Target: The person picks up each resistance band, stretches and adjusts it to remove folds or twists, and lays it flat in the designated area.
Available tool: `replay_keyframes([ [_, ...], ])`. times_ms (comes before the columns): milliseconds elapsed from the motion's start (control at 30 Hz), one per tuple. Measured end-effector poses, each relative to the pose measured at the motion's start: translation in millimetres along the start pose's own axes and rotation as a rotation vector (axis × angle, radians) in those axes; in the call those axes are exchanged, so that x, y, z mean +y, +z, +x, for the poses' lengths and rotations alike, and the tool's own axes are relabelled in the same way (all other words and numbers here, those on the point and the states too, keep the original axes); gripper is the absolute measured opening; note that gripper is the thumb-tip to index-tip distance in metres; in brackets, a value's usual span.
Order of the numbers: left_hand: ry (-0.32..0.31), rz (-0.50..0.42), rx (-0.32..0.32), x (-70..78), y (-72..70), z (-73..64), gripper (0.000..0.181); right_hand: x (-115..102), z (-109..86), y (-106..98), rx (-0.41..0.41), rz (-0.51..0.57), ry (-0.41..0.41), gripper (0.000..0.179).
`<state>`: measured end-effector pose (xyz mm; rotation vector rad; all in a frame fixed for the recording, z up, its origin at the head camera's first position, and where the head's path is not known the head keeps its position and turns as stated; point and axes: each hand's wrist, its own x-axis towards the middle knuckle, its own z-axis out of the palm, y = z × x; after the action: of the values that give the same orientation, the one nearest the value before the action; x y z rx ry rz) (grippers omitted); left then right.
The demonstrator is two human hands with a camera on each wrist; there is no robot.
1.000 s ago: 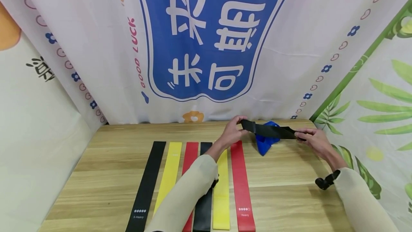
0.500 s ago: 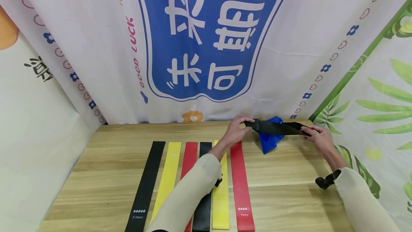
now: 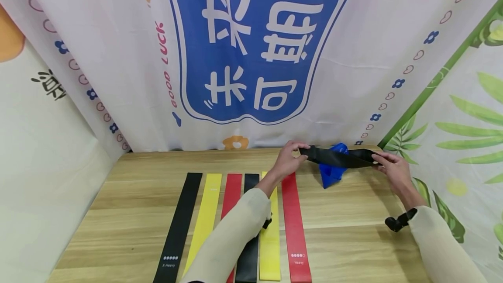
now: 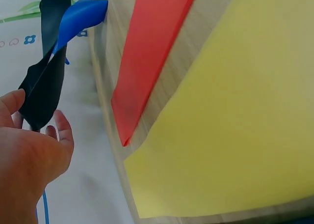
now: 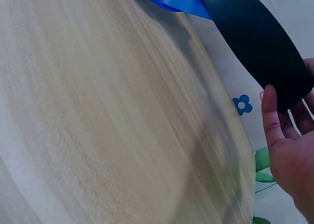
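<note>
A black resistance band (image 3: 334,157) is stretched sideways between both hands above the back right of the table. My left hand (image 3: 290,160) pinches its left end, and my right hand (image 3: 394,170) pinches the right end. The loop looks twisted in the left wrist view. A crumpled blue resistance band (image 3: 331,176) lies behind and below the black one, partly hidden by it. In the left wrist view the blue band (image 4: 81,17) crosses the black band (image 4: 46,91); whether they are tangled I cannot tell.
Flat bands lie in a row on the wooden table (image 3: 346,239): black (image 3: 178,226), yellow (image 3: 208,208), red (image 3: 232,191), black (image 3: 248,261), yellow (image 3: 269,248) and red (image 3: 296,226). My left forearm passes over several. A printed curtain (image 3: 149,121) hangs along the back edge.
Both hands have shifted slightly right with the black band, which now shows its loop more opened near the right hand. The blue band has moved slightly to the right.
</note>
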<state>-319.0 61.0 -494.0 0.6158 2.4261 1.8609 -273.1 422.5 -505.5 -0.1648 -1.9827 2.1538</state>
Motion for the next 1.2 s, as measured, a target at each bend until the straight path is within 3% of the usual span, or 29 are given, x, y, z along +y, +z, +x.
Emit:
replay_keyframes([
  [133, -0.018, -0.037, -0.01, -1.8, -1.5, -1.1, 0.032, 0.0, -0.7, 0.4, -0.011, 0.078, -0.007, 0.007],
  [400, -0.107, -0.217, -0.033, -2.3, 0.4, -0.2, 0.037, -0.4, -0.4, 1.0, -0.046, 0.238, -0.031, 0.015],
  [567, -0.083, -0.217, -0.023, 2.2, 0.9, 2.0, 0.039, -3.4, -1.6, 0.0, -0.093, 0.394, -0.034, 0.02],
  [867, -0.031, -0.285, -0.032, 8.8, 2.1, 3.6, 0.039, -11.2, -1.8, -1.9, -0.061, 0.426, -0.031, 0.021],
  [1200, 0.0, -0.26, -0.023, 15.9, 5.2, 6.0, 0.037, -13.0, -1.1, -1.7, -0.103, 0.548, -0.122, 0.027],
])
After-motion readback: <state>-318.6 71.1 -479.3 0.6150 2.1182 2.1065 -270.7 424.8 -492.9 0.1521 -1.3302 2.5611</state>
